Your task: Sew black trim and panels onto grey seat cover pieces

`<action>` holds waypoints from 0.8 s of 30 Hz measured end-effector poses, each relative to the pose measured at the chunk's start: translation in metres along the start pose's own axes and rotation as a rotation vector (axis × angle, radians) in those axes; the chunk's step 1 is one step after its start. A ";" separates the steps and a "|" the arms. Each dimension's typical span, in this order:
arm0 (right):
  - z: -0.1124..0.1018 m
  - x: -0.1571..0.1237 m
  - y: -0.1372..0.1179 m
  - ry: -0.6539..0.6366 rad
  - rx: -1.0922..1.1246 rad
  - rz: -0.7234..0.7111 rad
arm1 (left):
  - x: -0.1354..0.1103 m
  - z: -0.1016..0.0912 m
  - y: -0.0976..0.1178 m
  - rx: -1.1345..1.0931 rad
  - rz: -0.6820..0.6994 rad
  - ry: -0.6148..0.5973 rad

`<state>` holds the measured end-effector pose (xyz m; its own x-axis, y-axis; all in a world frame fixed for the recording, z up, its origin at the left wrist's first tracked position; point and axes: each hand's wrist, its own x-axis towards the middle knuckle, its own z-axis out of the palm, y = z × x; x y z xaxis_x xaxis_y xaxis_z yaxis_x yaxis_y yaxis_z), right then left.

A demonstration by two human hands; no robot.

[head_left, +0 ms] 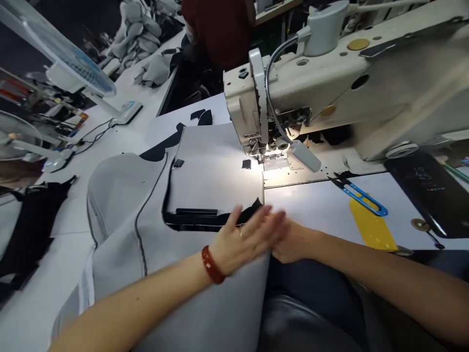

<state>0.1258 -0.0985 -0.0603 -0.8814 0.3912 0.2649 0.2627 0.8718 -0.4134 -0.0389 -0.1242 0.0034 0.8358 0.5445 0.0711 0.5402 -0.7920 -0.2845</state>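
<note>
My left hand (246,238) has its fingers stretched out, blurred by motion, over the near edge of a grey padded fabric piece (146,215) with dark seam lines. A red bracelet (212,265) circles its wrist. My right hand (293,242) lies just behind the left one, mostly covered by it; its fingers are hidden. A black fabric strip (205,217) lies along the grey panel right beyond the hands. The white sewing machine (330,83) stands beyond, its lamp lighting the needle area (262,154).
Blue-handled thread snips (361,196) and a yellow card (372,227) lie right of the hands. A dark phone (427,193) sits at far right. Black fabric (29,230) lies at left, with desk fans (66,58). A person in dark red (216,29) stands behind.
</note>
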 end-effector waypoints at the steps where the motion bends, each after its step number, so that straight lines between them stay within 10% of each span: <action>1: -0.003 0.004 0.001 -0.058 -0.015 0.006 | 0.016 0.002 -0.002 0.023 -0.118 -0.049; 6: 0.008 0.008 0.003 0.124 -0.236 -0.063 | 0.064 0.033 -0.031 -0.064 -0.502 -0.396; 11: 0.021 -0.007 0.004 0.400 -0.350 -0.102 | 0.058 0.052 -0.037 -0.225 -0.436 -0.364; 24: 0.013 -0.012 0.016 0.449 -0.355 -0.076 | 0.078 0.061 -0.032 -0.431 -0.544 -0.316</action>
<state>0.1353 -0.0929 -0.0818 -0.6704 0.3432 0.6579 0.3893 0.9175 -0.0819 0.0027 -0.0399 -0.0401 0.4076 0.8908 -0.2008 0.9128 -0.3916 0.1156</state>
